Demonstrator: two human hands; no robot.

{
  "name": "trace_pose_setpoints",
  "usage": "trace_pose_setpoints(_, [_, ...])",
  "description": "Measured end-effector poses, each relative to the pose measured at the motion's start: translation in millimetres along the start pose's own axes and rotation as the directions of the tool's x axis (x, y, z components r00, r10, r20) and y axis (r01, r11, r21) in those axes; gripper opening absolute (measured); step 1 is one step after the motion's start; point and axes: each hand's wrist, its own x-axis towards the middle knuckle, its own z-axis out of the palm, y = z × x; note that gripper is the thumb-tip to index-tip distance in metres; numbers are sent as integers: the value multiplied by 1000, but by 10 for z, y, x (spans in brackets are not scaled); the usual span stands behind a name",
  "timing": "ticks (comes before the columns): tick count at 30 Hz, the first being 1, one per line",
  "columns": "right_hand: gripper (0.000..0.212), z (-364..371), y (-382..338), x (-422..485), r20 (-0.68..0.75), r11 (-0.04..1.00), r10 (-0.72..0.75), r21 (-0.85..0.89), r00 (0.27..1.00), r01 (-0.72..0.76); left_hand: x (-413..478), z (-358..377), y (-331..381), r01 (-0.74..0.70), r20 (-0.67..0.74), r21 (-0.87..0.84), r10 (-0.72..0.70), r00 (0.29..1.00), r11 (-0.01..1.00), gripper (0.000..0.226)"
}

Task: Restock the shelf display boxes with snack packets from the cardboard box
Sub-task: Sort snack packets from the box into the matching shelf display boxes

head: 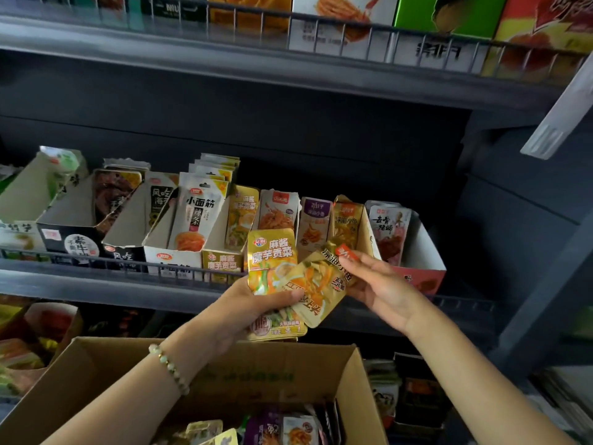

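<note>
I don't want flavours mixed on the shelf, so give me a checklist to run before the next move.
1. Left hand grip on the yellow packets: ok, thumb across their front.
2. Right hand hold on the tilted gold packet: cannot tell; fingertips meet its upper corner.
3. Held packets all one kind: not ok, the gold packet overlaps the yellow ones.
4. Room in the yellow display box: ok, space shows ahead of its packet.
5. Room by the shelved gold fish packets: cannot tell, the held packets hide it.
6. Stock left in the cardboard box: ok.

Gold snack packets [272, 263] in left hand [244, 308] and right hand [383, 289] (box [240, 375] below)
</note>
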Motion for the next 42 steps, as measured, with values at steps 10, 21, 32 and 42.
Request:
trace_pose_setpoints(10, [11,-724,-772,563,-234,841,-420,-463,877,280,571,-22,326,-7,-124,-14,6,992,1000,61])
trace_pose_setpoints(21, [15,-821,-730,1637,43,354,-344,-919,938,172,1010,-61,517,-20,-121,38,25,992,999,34])
trace_pose_setpoints(32, [13,-782,-759,2012,146,138,-314,-971,938,198,1097,-90,414,16,-49,-18,-17,999,1000,34])
trace_pose_setpoints(42, [6,-167,-643,1327,6,597,-469,-735,883,322,763,-180,419,-94,-23,162,99,995,982,41])
